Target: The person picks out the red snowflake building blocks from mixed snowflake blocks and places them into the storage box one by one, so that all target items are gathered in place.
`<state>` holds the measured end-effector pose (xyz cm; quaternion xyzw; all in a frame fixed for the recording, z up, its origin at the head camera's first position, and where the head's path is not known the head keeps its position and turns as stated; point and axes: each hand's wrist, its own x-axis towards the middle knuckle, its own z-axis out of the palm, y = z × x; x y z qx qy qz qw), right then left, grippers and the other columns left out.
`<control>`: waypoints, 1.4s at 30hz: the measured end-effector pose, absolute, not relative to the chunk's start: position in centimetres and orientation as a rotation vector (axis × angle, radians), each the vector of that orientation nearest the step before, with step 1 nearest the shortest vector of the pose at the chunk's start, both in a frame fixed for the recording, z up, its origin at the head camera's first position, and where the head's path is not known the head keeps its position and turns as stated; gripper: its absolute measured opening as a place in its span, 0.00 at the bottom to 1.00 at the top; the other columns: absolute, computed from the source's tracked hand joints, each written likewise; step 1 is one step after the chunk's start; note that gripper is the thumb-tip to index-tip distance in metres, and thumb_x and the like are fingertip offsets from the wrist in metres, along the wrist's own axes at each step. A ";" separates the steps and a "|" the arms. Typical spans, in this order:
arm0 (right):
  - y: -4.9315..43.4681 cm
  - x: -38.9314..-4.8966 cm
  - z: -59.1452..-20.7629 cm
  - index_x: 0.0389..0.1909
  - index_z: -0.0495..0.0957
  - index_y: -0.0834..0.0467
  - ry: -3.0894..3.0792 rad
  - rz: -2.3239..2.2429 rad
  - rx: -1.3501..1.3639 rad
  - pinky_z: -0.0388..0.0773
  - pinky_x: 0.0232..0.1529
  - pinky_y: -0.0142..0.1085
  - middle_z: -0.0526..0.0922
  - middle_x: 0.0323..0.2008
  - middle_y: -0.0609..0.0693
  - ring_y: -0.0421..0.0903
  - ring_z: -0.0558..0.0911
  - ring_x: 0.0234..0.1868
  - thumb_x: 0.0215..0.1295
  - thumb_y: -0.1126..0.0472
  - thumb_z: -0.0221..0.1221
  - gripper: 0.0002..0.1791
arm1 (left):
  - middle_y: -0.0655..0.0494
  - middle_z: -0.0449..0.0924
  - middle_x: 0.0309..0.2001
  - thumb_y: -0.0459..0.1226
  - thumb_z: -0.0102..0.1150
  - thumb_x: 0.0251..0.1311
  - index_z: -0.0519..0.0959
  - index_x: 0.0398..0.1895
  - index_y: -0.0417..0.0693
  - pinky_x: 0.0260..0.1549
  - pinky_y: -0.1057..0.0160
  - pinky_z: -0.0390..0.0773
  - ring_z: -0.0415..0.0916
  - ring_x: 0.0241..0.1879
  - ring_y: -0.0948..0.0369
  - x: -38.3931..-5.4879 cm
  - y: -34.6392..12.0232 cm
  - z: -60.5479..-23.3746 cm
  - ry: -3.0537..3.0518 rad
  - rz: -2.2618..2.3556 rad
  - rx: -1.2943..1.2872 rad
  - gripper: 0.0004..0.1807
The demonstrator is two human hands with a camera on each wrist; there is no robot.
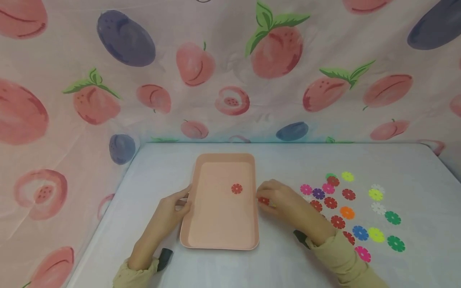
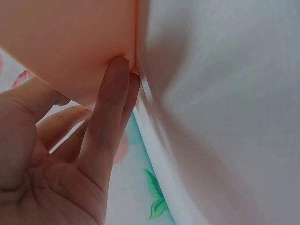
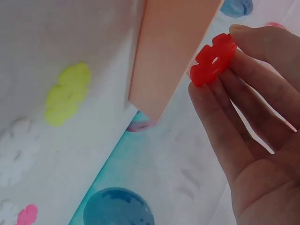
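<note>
A shallow peach-coloured tray [image 1: 219, 236] lies on the table with one red flower-shaped disc [image 1: 236, 189] inside it. My left hand [image 1: 169, 212] holds the tray's left side, thumb at the rim and fingertips against the outer wall [image 2: 93, 28]. At the opposite side, my right hand [image 1: 282, 202] pinches another red flower-shaped disc [image 3: 213, 61] between thumb and fingers. That disc is close beside the tray's right wall [image 3: 164, 51], at about rim height. A yellow disc [image 3: 69, 95] lies on the table near this hand, mostly hidden by it in the head view.
Several flower-shaped discs are scattered on the table right of the tray, among them an orange one [image 1: 347, 213], a blue one [image 1: 360, 233] and a green one [image 1: 396, 243]. Some overlap. A fruit-printed cloth [image 1: 230, 80] hangs behind the white table [image 1: 288, 260].
</note>
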<state>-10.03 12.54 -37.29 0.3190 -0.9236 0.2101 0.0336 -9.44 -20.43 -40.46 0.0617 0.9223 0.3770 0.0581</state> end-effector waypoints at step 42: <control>8.2 -11.3 -38.4 0.39 0.87 0.59 -2.823 0.699 1.149 0.82 0.51 0.37 0.84 0.41 0.50 0.46 0.82 0.45 0.58 0.64 0.70 0.08 | 0.41 0.80 0.57 0.31 0.58 0.65 0.68 0.71 0.43 0.42 0.60 0.84 0.83 0.49 0.50 -9.6 -20.4 -40.7 2.825 1.146 0.214 0.30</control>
